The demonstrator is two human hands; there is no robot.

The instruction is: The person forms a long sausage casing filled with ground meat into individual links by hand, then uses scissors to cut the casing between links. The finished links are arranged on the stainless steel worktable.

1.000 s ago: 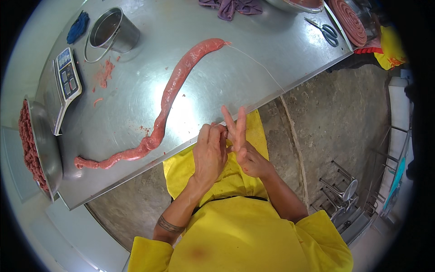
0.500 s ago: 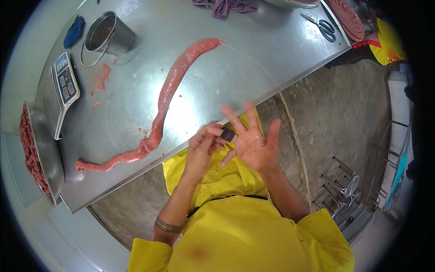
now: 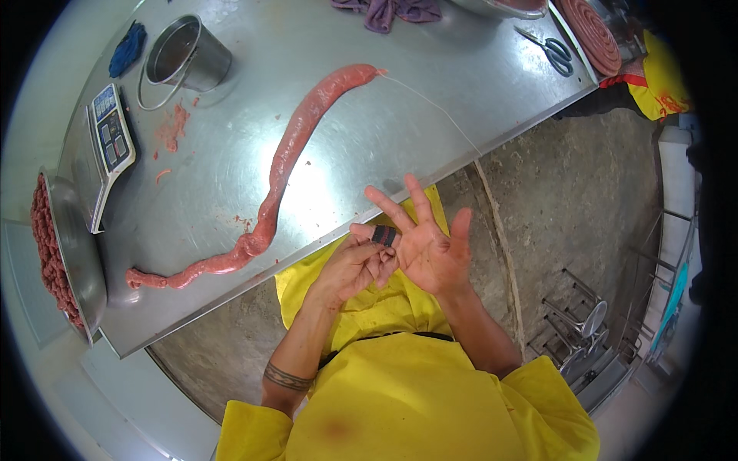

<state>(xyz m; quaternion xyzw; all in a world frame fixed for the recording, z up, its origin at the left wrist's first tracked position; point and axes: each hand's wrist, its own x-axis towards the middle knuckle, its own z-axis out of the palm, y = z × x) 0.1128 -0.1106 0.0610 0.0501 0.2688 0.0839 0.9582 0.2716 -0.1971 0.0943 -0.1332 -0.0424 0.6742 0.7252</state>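
Observation:
My right hand (image 3: 429, 257) is held palm up in front of the table edge, its fingers spread. A dark finger wrap with reddish marks (image 3: 383, 236) goes round one of its fingers. My left hand (image 3: 346, 269) is closed just under that wrapped finger, touching the right hand; whatever it pinches is hidden. Beyond both hands, a long pink sausage (image 3: 304, 127) curves across the metal table. It is plump at the far end and narrower, wrinkled at the near left end. A thin white string (image 3: 430, 101) runs from its far tip to the table edge.
On the metal table (image 3: 223, 142) are a bucket (image 3: 209, 65), a scale (image 3: 114, 138), blue string (image 3: 127, 50), a purple cloth (image 3: 380, 14) and scissors (image 3: 555, 55). A bowl of ground meat (image 3: 55, 253) stands left; coiled sausage (image 3: 592, 34) lies far right, near another person's yellow garment (image 3: 659, 73).
My left hand has shifted slightly right and curled its fingers closer under the wrapped finger. My right hand stays spread, its fingers tilted a little left. The sausage has not moved.

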